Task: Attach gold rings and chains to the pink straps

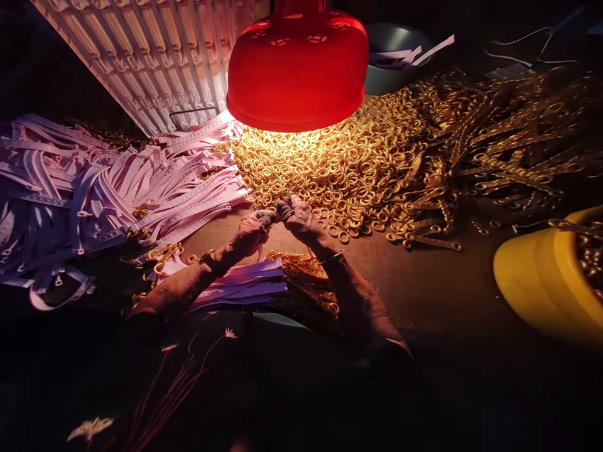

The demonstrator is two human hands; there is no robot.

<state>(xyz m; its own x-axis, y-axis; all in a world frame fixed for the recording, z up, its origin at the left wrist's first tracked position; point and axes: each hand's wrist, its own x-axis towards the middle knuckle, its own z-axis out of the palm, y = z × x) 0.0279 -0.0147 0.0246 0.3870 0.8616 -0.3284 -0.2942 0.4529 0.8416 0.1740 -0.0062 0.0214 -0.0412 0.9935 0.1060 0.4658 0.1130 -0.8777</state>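
My left hand (249,232) and my right hand (301,223) meet in front of me, their fingertips pinching a small brass piece (281,210) that is mostly hidden by the fingers. Just beyond my right hand lies a large heap of brass rings (325,169). Further right, brass link strips (499,150) lie in a tangled mass. Pale pink plastic strips with punched holes (141,194) are piled to the left. A smaller bundle of pink strips (240,282) lies under my left forearm, beside a small heap of brass chain (301,270).
A red lampshade (296,69) hangs low over the rings and lights them. Behind it stands a white ribbed panel (146,50). A grey bowl with papers (391,56) sits at the back, and a tilted yellow bucket of brass pieces (551,276) rests at the right.
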